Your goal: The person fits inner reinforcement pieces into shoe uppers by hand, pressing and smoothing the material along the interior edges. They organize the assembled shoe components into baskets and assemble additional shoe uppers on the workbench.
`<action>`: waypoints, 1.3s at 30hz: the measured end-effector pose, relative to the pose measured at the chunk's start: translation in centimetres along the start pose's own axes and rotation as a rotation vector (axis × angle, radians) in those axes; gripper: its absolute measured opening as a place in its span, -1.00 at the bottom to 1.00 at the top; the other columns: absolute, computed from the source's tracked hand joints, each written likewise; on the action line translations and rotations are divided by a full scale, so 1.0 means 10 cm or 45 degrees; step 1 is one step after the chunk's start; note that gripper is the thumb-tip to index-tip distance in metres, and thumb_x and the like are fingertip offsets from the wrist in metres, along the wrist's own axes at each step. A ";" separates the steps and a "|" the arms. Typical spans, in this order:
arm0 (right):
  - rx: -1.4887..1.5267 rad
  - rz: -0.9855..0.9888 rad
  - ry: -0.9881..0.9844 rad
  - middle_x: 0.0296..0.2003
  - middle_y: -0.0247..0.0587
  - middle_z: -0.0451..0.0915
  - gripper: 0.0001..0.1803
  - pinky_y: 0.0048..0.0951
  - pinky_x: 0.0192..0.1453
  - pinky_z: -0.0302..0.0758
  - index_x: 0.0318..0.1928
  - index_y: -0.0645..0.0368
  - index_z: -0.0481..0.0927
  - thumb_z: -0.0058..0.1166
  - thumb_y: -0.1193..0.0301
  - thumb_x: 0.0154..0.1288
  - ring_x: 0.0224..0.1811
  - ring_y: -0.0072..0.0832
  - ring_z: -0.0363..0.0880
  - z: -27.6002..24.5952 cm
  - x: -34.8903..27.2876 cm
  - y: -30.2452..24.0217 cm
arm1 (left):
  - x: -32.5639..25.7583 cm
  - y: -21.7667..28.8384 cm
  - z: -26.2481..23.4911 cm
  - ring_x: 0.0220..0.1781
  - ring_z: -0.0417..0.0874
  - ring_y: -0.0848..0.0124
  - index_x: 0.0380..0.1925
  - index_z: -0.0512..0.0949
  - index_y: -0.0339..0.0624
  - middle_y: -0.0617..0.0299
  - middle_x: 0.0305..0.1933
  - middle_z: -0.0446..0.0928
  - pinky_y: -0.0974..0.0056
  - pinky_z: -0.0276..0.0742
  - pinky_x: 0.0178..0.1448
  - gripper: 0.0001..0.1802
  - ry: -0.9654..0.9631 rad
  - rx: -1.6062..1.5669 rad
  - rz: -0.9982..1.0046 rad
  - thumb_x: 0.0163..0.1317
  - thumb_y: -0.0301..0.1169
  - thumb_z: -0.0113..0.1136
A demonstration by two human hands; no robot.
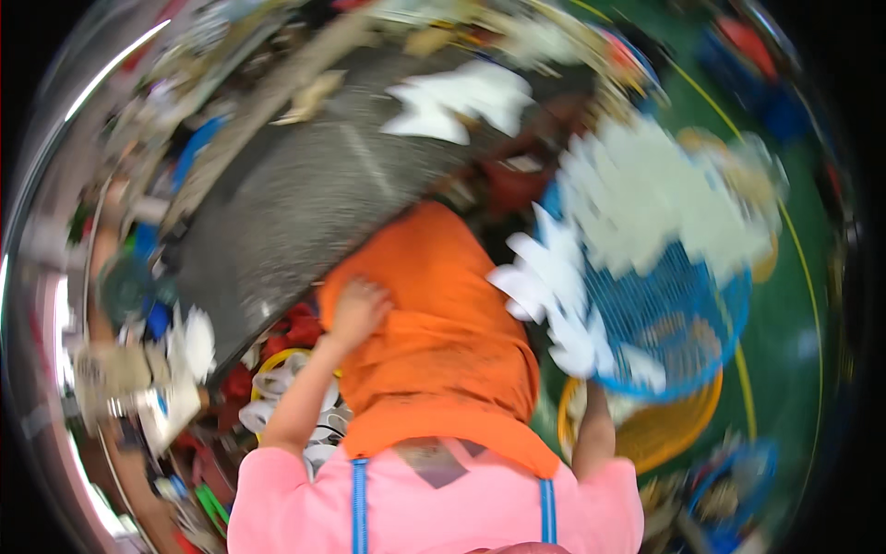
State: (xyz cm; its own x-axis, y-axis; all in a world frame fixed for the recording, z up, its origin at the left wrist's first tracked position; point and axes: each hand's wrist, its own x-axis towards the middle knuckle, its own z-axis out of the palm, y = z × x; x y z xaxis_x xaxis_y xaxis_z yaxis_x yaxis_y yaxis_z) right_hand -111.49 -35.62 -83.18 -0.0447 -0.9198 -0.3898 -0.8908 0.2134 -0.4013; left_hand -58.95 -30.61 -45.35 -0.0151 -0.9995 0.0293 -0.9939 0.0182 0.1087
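Observation:
My left hand (361,311) lies on the orange apron (434,323) over my lap, its blurred fingers loosely spread with nothing seen in them. Down at my right side, my right forearm (593,429) reaches to the blue plastic basket (660,323). White jagged-edged cut pieces (554,291) cover that hand, so its fingers and any grip are hidden. These pieces overlap the basket's near-left side. A larger cluster of pale jagged pieces (655,194) sits over the basket's far part. More white pieces (461,97) lie on the dark worktable (295,203) in front of me.
A yellow basket (678,429) stands beneath the blue one. Another blue container (738,489) is at the lower right, on the green floor (794,305). White rolls (318,397) sit near my left arm. Cardboard (115,374) and other clutter line the left side.

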 end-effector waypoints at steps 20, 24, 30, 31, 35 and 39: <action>-1.385 -1.547 -1.510 -0.27 -0.06 0.64 -0.63 -0.09 -0.26 0.49 -0.19 0.01 0.63 -0.01 0.03 0.24 -0.31 -0.07 0.60 -2.85 -0.86 -4.86 | -1.41 -0.53 0.10 -0.03 0.58 0.03 -0.15 0.58 -0.10 -0.02 -0.11 0.56 0.03 0.51 0.00 -0.66 -0.564 -0.488 -0.768 0.17 -0.17 0.08; -0.246 -1.796 -1.128 -0.29 -0.04 0.62 -0.76 -0.30 -0.17 0.55 -0.14 0.19 0.58 0.07 0.36 0.22 -0.26 -0.21 0.63 -3.12 -1.06 -6.15 | -1.23 -0.48 -0.67 -0.05 0.57 0.07 -0.15 0.57 -0.21 0.02 -0.14 0.58 0.10 0.46 0.01 -0.65 -0.168 -0.900 -0.547 0.25 -0.17 0.09; -0.266 -2.023 -1.309 -0.30 -0.10 0.62 -0.71 -0.39 -0.16 0.55 -0.09 0.24 0.57 0.17 0.51 0.13 -0.27 -0.30 0.63 -2.60 -1.42 -6.78 | -1.33 -0.32 -0.64 -0.01 0.54 0.08 -0.07 0.55 -0.16 0.04 -0.09 0.56 0.11 0.44 0.07 -0.63 0.361 -1.051 -0.832 0.26 -0.16 0.11; -0.417 -2.162 -1.362 -0.29 -0.08 0.62 -0.72 -0.38 -0.14 0.54 -0.10 0.25 0.57 0.17 0.52 0.13 -0.25 -0.25 0.63 -2.55 -1.55 -6.82 | -1.41 -0.22 -0.58 -0.01 0.53 0.07 -0.06 0.55 -0.15 0.03 -0.09 0.55 0.11 0.44 0.07 -0.62 0.287 -0.974 -0.971 0.25 -0.15 0.11; -0.322 -2.253 -1.322 -0.28 -0.08 0.61 -0.77 -0.36 -0.10 0.52 -0.15 0.27 0.58 0.12 0.56 0.13 -0.23 -0.23 0.62 -2.38 -1.67 -6.81 | -1.79 0.61 0.22 -0.06 0.54 0.01 -0.13 0.56 -0.16 -0.04 -0.16 0.53 0.05 0.45 0.01 -0.64 0.523 -0.989 -1.488 0.22 -0.14 0.12; -0.166 -2.632 0.131 0.06 0.02 0.50 -0.62 -0.18 0.21 0.37 0.03 0.24 0.52 0.11 0.54 0.16 0.09 -0.03 0.46 -2.38 -0.74 -7.60 | -2.09 0.99 0.59 -0.29 0.60 -0.03 -0.36 0.59 -0.22 -0.07 -0.38 0.58 -0.04 0.48 -0.16 -0.69 0.128 -1.189 -1.975 0.21 -0.17 0.13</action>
State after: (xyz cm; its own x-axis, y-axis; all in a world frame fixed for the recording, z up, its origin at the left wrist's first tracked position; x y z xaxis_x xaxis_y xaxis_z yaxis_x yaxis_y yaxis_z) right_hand -54.20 -52.88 -30.11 0.8257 0.2671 0.4969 0.3294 -0.9433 -0.0402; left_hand -69.16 -9.71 -50.74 0.8055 -0.1181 -0.5807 0.2836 -0.7835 0.5528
